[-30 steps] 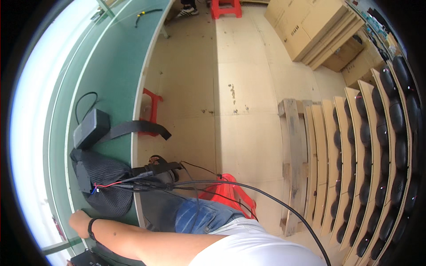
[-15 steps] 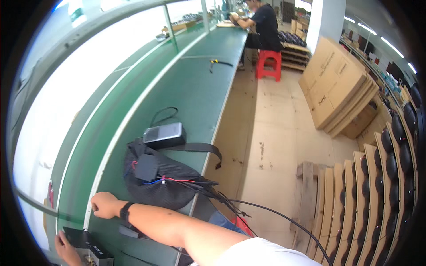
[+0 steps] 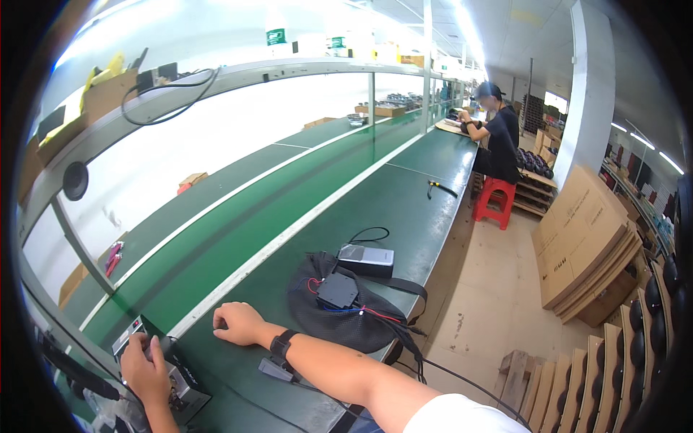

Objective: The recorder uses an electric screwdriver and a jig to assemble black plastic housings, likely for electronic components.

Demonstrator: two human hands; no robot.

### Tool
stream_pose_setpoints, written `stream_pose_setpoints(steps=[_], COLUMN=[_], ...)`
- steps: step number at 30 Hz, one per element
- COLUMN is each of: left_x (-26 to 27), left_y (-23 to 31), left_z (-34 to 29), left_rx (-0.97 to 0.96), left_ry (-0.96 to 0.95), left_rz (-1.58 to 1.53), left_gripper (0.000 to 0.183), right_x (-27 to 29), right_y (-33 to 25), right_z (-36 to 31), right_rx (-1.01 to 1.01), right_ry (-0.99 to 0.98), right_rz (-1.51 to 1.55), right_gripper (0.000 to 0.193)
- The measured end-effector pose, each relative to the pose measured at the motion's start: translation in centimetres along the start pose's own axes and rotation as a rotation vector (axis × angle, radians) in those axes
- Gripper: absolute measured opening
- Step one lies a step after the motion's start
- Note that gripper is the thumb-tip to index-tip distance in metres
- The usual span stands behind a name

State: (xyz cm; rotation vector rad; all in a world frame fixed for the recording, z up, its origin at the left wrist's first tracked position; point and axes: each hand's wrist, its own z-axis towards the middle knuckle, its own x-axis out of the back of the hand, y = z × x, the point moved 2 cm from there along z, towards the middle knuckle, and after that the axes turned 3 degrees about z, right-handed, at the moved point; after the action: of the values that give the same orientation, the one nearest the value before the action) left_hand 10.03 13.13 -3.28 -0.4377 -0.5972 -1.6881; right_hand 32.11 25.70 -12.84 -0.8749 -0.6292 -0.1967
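Note:
My left hand [image 3: 146, 369] is at a black and metallic box-shaped device [image 3: 189, 393] at the lower left. Its thumb and fingers are apart, against the device's front near a small red part. My right hand [image 3: 238, 322] rests curled on the green bench, close to the white rail; nothing shows sticking out of it. A black band [image 3: 282, 348] is round my right wrist. Beyond that forearm lies a black mesh fabric bundle [image 3: 307, 296], with a flat black square box [image 3: 338, 290] and red and blue wires on top. A small grey device [image 3: 270, 369] with a cable lies beside the forearm.
A silver and black box [image 3: 367, 258] with a cord loop touches the bundle's far side. Yellow-and-black pliers [image 3: 440, 188] lie farther along. A person [image 3: 499, 137] sits at the far end on a red stool [image 3: 495, 202]. Flat cartons [image 3: 577, 242] and racked black round parts stand right.
The view has tilted up and swung left, showing more of the shelf above the bench. My left hand has moved from the device's side onto its front. My right hand stays curled on the bench.

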Motion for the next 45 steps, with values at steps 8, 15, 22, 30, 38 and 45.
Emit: stream_pose_setpoints(steps=[8, 15, 22, 30, 38, 45], left_x=[3.1, 8.4, 12.6, 13.3, 13.2, 12.9], left_y=[-5.2, -10.8, -13.5, -13.0, -12.0, -11.1], left_z=[-1.0, -3.5, -6.5, -7.2, -7.2, -6.8], left_rx=[0.026, -0.075, -0.075, -0.09, -0.104, -0.092], left_ry=[0.018, 0.038, 0.059, 0.08, 0.027, -0.009], left_rz=[0.085, -0.002, 0.04, 0.044, 0.087, 0.079], left_gripper=[0.022, 0.028, 0.03, 0.028, 0.029, 0.029], right_x=[-4.7, -10.3, -14.3, -14.7, -13.7, -12.3], right_y=[-3.9, -9.7, -13.3, -14.1, -13.3, -12.8], right_z=[2.4, 0.3, -1.3, -2.7, -2.9, -3.0], right_rx=[0.007, -0.121, -0.07, -0.142, -0.094, -0.09], right_ry=[-0.068, -0.094, -0.074, -0.049, -0.075, -0.083], right_rz=[-0.018, -0.001, 0.003, 0.046, 0.016, 0.064], right_gripper=[0.023, 0.024, 0.018, 0.017, 0.018, 0.018])
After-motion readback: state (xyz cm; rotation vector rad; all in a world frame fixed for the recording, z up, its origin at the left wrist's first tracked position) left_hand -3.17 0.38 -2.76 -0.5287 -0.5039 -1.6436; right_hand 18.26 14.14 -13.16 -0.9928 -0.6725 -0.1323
